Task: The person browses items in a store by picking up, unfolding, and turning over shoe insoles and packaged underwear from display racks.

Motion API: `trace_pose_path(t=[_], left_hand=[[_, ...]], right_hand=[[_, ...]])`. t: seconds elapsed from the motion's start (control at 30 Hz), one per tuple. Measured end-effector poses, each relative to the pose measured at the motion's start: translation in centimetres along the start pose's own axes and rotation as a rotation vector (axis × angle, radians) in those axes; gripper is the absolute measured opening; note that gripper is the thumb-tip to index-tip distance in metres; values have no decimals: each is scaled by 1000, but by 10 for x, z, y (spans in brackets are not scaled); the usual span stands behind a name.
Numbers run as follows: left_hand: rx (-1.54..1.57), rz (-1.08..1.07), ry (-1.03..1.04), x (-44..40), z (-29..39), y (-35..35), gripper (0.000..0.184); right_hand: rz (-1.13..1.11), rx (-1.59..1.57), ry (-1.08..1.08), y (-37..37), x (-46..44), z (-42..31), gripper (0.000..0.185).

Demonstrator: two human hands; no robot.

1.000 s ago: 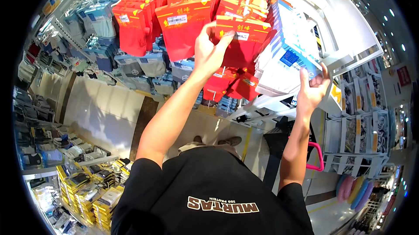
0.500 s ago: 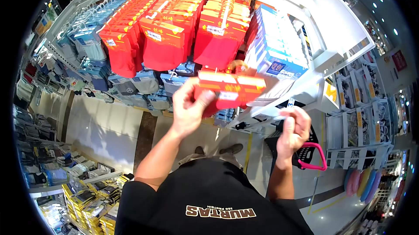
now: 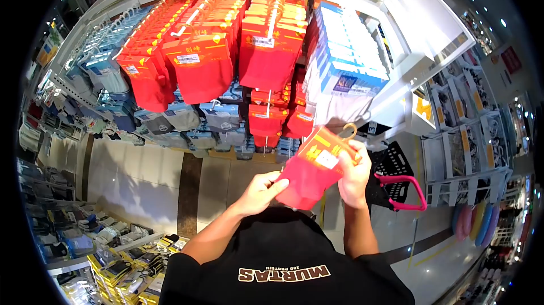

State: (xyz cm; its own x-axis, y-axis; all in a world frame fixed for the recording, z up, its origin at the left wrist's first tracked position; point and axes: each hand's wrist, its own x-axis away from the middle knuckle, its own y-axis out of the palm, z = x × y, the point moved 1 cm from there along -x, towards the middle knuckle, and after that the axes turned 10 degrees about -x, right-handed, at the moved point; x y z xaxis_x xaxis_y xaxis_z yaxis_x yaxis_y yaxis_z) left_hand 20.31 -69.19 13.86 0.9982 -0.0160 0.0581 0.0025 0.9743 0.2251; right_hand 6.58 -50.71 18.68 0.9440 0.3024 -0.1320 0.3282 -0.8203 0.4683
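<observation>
A pack of red socks (image 3: 303,180) is held in front of my chest, tilted, with its red-and-gold card and gold hook toward the upper right. My left hand (image 3: 262,193) pinches the lower left of the socks between thumb and fingers. At the card end, beside a white label, my right hand (image 3: 355,173) grips the pack. Beyond it, similar packs of red socks (image 3: 205,81) hang in rows on the rack's hooks.
Blue-and-white boxed packs (image 3: 354,73) hang at the rack's right end. Below right stands a black basket (image 3: 391,163) with a pink handle (image 3: 422,194). Grey and blue socks (image 3: 221,117) hang lower down. Yellow packs (image 3: 113,268) lie on a shelf at lower left.
The sock pack has come down and closer to my chest, turning its card toward the upper right. My right hand has moved left and taken hold of it; my left hand has shifted to its lower end.
</observation>
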Motion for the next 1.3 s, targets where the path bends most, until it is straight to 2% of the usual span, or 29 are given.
trace_pose_path(t=[0.07,0.13,0.2,0.23,0.37,0.47,0.53,0.6,0.67,0.73,0.9,0.97,1.07,1.2,1.27,1.3], left_hand=[[-61,97,17,-5,-1,2,26],[179,141,-10,-10,12,9,24],[299,80,-27,-13,11,4,29],[266,163,-24,-16,15,6,28],[371,370,-42,-22,19,11,24],[369,417,-17,-27,9,15,23],[224,457,-32,-29,5,19,22],[85,446,-72,-30,4,19,22],[233,394,-107,-31,9,23,25],[264,386,-81,-32,6,22,27],[138,181,-29,-21,-3,14,27],[116,184,-43,-14,-7,9,23],[100,192,-28,-4,-11,1,19],[93,264,5,1,-7,-2,16],[51,338,-11,-1,-3,0,17],[-60,424,46,-4,-4,2,18]], right_hand=[[61,-167,101,-2,-5,7,29],[110,-208,155,-2,-3,21,34],[92,-192,194,0,3,28,36],[92,-167,213,5,6,28,34],[32,79,39,1,26,48,36],[-60,228,-95,6,31,53,30],[-244,445,-87,11,31,44,20],[-260,102,280,18,35,31,31],[-341,207,185,10,31,39,50],[-315,237,187,17,32,37,48],[-164,162,314,8,30,44,22],[-124,103,349,6,31,50,10],[-93,-180,456,-12,37,70,17],[41,-232,503,-1,38,73,27],[-71,-127,474,-6,38,77,33],[-142,-59,455,-6,37,74,33]])
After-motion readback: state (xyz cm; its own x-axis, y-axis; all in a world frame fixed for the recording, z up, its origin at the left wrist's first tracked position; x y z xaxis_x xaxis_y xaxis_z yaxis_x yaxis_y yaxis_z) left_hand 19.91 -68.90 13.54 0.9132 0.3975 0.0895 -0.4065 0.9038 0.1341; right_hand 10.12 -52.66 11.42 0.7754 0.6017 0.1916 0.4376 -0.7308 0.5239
